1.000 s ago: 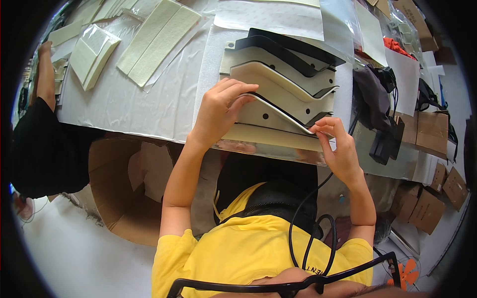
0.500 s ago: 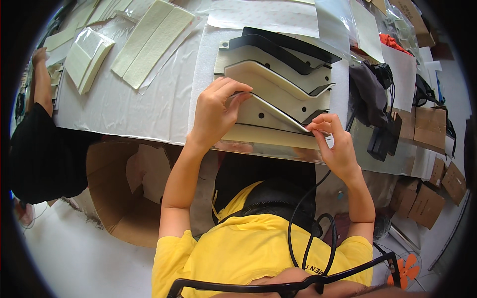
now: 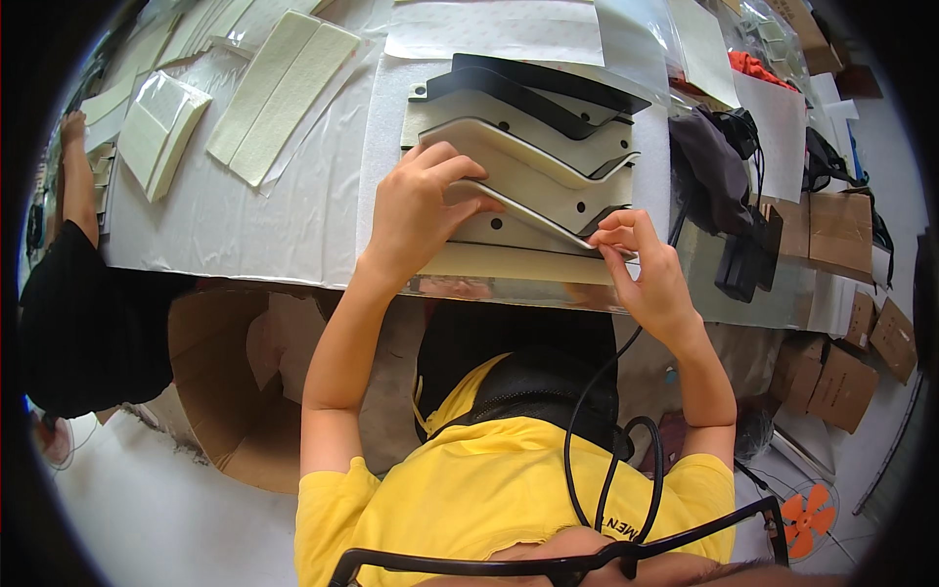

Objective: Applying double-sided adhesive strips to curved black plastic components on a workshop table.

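The left hand [image 3: 421, 220] lies flat on a bent cream plate [image 3: 533, 220] with its fingers spread and pressing down on it. The right hand [image 3: 641, 264] pinches the right end of the same plate between thumb and fingertips. The plate is the nearest one in a stack of bent plates [image 3: 533, 132] that sits on the table [image 3: 293, 225], close to its near edge. Some plates in the stack are cream and some are black, and small round holes show in them. A thin cream strip [image 3: 518, 264] lies under the plate, along the table edge. To the left on the table lie cream foam pads [image 3: 279, 93]. Far left, another person's arm [image 3: 78, 176] rests at the table. On the right are a dark cloth [image 3: 709, 161] and brown cardboard boxes [image 3: 831, 230].
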`<state>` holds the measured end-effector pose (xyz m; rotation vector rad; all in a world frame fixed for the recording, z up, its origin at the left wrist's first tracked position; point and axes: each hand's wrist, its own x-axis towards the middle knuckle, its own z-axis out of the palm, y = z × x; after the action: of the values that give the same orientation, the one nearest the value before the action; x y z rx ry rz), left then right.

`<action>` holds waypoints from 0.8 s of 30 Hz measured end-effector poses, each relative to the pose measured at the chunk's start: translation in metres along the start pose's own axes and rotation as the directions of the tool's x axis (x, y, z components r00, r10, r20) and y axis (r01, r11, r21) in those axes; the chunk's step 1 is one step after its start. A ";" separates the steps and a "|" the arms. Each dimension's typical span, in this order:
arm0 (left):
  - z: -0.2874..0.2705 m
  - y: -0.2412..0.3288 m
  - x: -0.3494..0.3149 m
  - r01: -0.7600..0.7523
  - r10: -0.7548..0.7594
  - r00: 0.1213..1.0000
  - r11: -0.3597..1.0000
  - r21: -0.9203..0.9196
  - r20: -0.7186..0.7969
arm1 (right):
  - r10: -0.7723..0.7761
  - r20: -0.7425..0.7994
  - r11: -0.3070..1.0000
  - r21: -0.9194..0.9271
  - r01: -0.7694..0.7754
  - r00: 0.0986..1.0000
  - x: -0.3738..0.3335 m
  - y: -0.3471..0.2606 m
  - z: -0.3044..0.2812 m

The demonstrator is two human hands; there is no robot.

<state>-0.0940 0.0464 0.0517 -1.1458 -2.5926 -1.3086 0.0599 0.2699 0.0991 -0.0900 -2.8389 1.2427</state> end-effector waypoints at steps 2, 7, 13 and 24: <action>0.000 0.000 0.000 -0.014 0.014 1.000 1.000 0.009 -0.005 | 0.003 -0.002 1.000 0.004 -0.003 1.000 0.000 -0.001 0.000; 0.000 0.000 -0.001 -0.054 0.054 0.998 0.998 0.020 -0.022 | 0.025 -0.004 1.000 0.012 -0.025 1.000 0.000 -0.003 -0.001; 0.002 0.002 0.004 -0.165 0.166 0.986 0.984 0.059 -0.009 | 0.160 -0.064 0.985 0.081 -0.155 0.985 -0.007 -0.008 0.001; 0.000 -0.007 0.009 -0.306 0.298 0.949 0.949 0.075 0.108 | -0.213 -0.548 0.929 -0.371 -0.007 0.809 -0.025 0.010 -0.016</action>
<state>-0.1043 0.0493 0.0496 -1.5478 -2.3803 -1.0854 0.0857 0.2866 0.1016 -0.2694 -2.4317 0.5243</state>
